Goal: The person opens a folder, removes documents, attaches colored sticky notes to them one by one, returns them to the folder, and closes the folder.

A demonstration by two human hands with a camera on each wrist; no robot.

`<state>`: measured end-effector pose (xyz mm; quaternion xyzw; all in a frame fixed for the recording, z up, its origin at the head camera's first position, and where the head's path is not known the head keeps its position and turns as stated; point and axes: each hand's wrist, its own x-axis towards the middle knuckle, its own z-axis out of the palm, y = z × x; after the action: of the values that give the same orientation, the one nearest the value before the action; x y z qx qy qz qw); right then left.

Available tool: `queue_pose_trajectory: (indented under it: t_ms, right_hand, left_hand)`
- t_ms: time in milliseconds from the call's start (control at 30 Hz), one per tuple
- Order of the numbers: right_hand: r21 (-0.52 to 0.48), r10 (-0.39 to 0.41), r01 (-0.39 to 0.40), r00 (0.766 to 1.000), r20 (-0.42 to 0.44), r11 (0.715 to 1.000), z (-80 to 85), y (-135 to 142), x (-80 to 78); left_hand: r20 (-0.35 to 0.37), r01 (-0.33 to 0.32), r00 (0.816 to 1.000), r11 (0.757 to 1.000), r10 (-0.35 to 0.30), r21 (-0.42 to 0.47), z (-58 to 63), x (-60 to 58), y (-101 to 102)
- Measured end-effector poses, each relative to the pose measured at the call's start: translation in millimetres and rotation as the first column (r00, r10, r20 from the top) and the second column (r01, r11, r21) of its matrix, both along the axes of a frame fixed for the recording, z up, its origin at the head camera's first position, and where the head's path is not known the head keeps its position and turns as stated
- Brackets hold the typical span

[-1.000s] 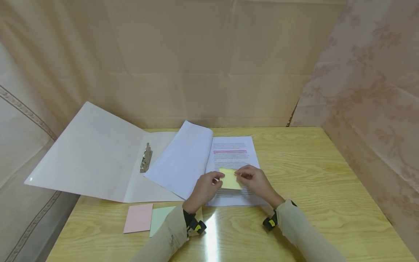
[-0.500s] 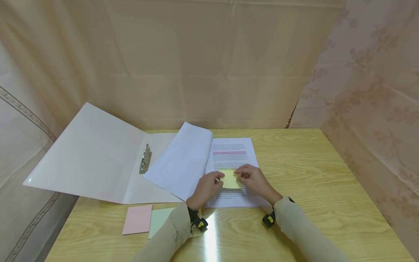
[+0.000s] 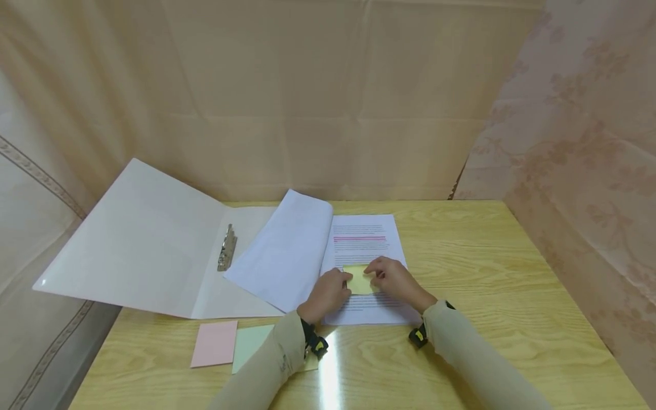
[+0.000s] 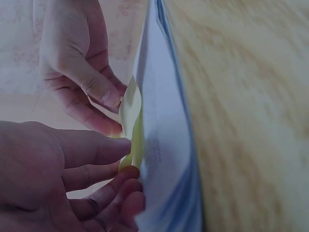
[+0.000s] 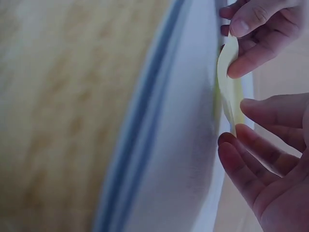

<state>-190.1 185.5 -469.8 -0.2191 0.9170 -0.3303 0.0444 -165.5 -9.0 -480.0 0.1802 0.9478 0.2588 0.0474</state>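
A yellow sticky note point(image 3: 360, 280) is held low over the lower middle of a printed page point(image 3: 365, 223) that has pink highlighted lines. My left hand point(image 3: 327, 295) pinches the note's left edge between thumb and fingers. At the opposite edge, my right hand point(image 3: 398, 280) grips it near the upper right corner. Seen from the left wrist, the thin note point(image 4: 130, 108) bows between both sets of fingertips, close to the paper. The right wrist view shows the curved note point(image 5: 228, 72) edge-on, with the right thumb and fingers at its near end.
Left of the page lie turned-over sheets point(image 3: 287, 250) on an open white binder point(image 3: 138, 245) with a metal clip point(image 3: 227, 249). Pink point(image 3: 214, 344) and green point(image 3: 251, 345) sticky notes sit near the front, partly behind the left sleeve. A pale yellow piece point(image 3: 311, 363) shows beneath the left wrist.
The sticky note has come down slightly and lies flatter over the page. My left wrist has shifted a little to the right; both hands keep their hold.
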Motion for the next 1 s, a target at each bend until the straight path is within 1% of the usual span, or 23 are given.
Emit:
queue_pose_trajectory:
  t_ms: [100, 267, 333, 467, 533, 633, 700, 733, 800, 900, 1000]
  right_hand:
    - [0.044, 0.001, -0.002, 1.0, 0.017, 0.999, -0.2, -1.9, -0.1]
    - [0.156, 0.041, -0.039, 0.999, -0.013, 0.987, -1.4, -4.0, -2.4]
    - [0.192, 0.061, -0.055, 0.998, -0.025, 0.98, -2.5, -4.4, -2.7]
    - [0.227, 0.071, -0.06, 0.997, -0.041, 0.972, -3.7, -6.5, -1.0]
    - [0.246, 0.079, -0.061, 0.995, -0.066, 0.967, -3.9, -9.0, 0.1]
    - [0.298, 0.127, -0.085, 0.984, -0.122, 0.951, -4.4, -12.7, 1.8]
    - [0.326, 0.163, -0.112, 0.977, -0.134, 0.939, -4.6, -14.3, 2.3]
    - [0.338, 0.178, -0.126, 0.975, -0.129, 0.933, -3.8, -14.6, 2.5]
    - [0.348, 0.175, -0.139, 0.982, -0.076, 0.927, -1.5, -15.2, 2.3]
    - [0.371, 0.145, -0.146, 0.989, 0.029, 0.917, 2.1, -16.3, 0.9]
    - [0.399, 0.14, -0.166, 0.986, 0.092, 0.902, 3.8, -17.7, 0.4]
  left_hand:
    - [0.005, -0.006, 1.0, 1.0, 0.006, -0.015, 0.4, -0.6, -0.5]
    - [-0.008, 0.013, 1.0, 1.0, -0.013, -0.011, 1.1, -1.5, -3.2]
    - [-0.004, 0.02, 1.0, 1.0, -0.02, 0.011, 0.5, -1.8, -4.4]
    - [0.03, 0.003, 1.0, 0.998, -0.005, 0.065, -3.2, -3.3, -6.0]
    - [0.035, 0.0, 0.999, 0.997, -0.002, 0.072, -6.0, -5.5, -5.8]
    - [0.03, 0.011, 0.999, 1.0, -0.011, 0.019, -9.7, -8.9, -4.1]
    - [0.029, 0.034, 0.999, 0.999, -0.034, -0.031, -9.8, -10.5, -2.8]
    - [0.035, 0.047, 0.998, 0.998, -0.045, -0.051, -9.2, -11.1, -2.4]
    - [0.056, 0.073, 0.996, 0.994, -0.069, -0.08, -7.0, -12.8, -2.6]
    - [0.089, 0.11, 0.991, 0.99, -0.102, -0.083, -2.6, -15.0, -4.7]
    - [0.09, 0.133, 0.988, 0.987, -0.125, -0.088, 0.2, -16.1, -7.4]
